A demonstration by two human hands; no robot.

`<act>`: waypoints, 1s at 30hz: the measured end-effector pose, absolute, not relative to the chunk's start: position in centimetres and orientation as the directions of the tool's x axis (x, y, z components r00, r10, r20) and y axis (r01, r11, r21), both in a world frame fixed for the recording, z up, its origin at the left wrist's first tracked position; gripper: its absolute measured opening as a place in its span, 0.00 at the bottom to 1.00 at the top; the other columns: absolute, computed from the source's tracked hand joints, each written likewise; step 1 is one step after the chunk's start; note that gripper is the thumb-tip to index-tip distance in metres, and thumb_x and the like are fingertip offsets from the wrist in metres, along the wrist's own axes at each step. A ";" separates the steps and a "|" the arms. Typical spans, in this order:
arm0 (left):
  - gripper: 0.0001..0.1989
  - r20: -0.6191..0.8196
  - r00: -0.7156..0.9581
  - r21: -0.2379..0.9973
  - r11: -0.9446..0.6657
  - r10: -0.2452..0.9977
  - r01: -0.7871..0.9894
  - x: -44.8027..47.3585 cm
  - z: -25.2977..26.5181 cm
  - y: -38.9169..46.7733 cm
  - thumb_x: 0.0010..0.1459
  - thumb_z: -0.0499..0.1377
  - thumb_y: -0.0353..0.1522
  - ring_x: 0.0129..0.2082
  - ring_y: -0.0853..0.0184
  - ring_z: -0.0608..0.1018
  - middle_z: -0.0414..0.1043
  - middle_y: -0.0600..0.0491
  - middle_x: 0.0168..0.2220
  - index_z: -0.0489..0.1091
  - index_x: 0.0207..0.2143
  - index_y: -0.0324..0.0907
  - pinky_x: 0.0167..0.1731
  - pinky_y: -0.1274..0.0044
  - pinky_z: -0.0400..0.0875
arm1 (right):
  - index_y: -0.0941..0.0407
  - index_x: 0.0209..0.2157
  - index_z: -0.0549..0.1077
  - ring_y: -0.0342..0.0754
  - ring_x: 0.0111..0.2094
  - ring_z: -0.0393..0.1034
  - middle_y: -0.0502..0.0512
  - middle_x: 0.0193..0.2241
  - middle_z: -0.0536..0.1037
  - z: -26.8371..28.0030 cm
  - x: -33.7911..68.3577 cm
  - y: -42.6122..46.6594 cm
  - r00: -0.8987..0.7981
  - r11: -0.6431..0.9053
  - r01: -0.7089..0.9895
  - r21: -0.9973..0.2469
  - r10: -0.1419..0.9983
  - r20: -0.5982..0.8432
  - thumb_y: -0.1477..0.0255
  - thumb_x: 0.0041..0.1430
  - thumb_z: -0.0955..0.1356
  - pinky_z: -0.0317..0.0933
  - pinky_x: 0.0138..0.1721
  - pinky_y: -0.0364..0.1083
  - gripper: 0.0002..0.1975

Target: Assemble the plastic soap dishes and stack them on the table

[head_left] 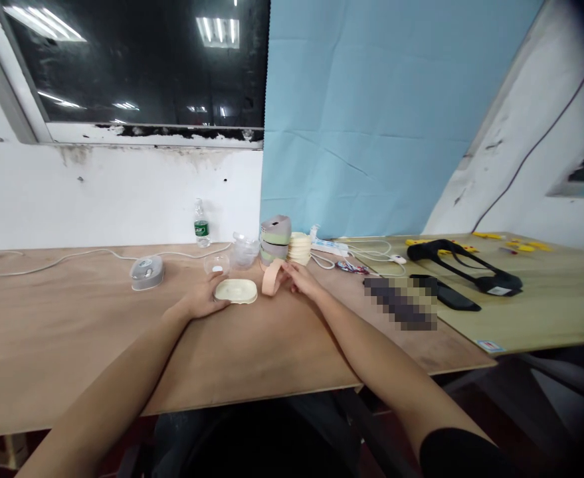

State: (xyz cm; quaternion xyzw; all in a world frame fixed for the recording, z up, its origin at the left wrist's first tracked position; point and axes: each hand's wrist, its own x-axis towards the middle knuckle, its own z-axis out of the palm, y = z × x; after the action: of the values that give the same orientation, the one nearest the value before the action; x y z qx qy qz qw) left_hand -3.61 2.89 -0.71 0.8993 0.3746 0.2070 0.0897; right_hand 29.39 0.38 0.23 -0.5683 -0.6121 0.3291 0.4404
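Observation:
My left hand [202,299] grips the left end of a shallow cream oval dish [236,291], thumb and fingers around its rim, low over the wooden table. To its right, my right hand [299,277] holds a peach-coloured curved band [271,279], tilted on edge beside the dish and apart from it. Just behind my left hand is a clear plastic cup-like piece [216,265]. Beyond the band stand a stack of cream oval pieces [299,248] and a pile of grey and green oval pieces [276,238].
Clear plastic pieces [245,249] are stacked behind the dish. A grey oval box [147,273] sits at left, a water bottle [201,226] against the wall. White cables [97,251] run along the back. At right lie a black frame [464,265] and a flat black piece [451,295].

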 end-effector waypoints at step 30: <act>0.29 0.367 0.544 0.305 -0.650 0.755 0.696 -4.0 -0.7 3.7 0.55 0.53 0.50 0.52 0.53 0.72 0.69 0.44 0.53 0.67 0.52 0.41 0.52 0.63 0.65 | 0.56 0.44 0.69 0.55 0.43 0.65 0.61 0.41 0.73 1.9 26.8 -1.5 -0.234 0.467 0.848 -0.250 0.753 0.615 0.63 0.54 0.68 0.57 0.44 0.49 0.17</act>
State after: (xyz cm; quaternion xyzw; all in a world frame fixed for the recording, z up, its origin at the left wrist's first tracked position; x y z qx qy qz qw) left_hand -3.97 3.66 -0.73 0.8764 0.4139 0.2384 0.0613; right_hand 26.82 -1.51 1.94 -0.5116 -0.7825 -0.0680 0.3482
